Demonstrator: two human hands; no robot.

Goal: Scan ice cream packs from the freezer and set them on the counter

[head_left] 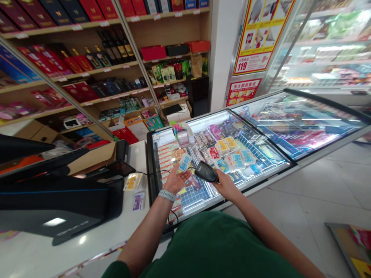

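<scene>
My left hand [175,181], with a pale watch band on the wrist, is palm up and holds a small blue-and-white package [184,162] near its fingertips. Wrapped round the handle of a black handheld scanner [205,172] is my right hand [225,184]. The scanner's head points left toward the package, a small gap apart. Both hands are above the glass-topped freezer [220,199]. A black cable runs left from near the scanner.
On the white counter [139,157] at left lie a yellow package [132,181] and a purple package [138,201], beside a black terminal [58,204]. Several packages lie in the freezer area. Stocked shelves [171,19] stand behind; a framed display [348,247] is at lower right.
</scene>
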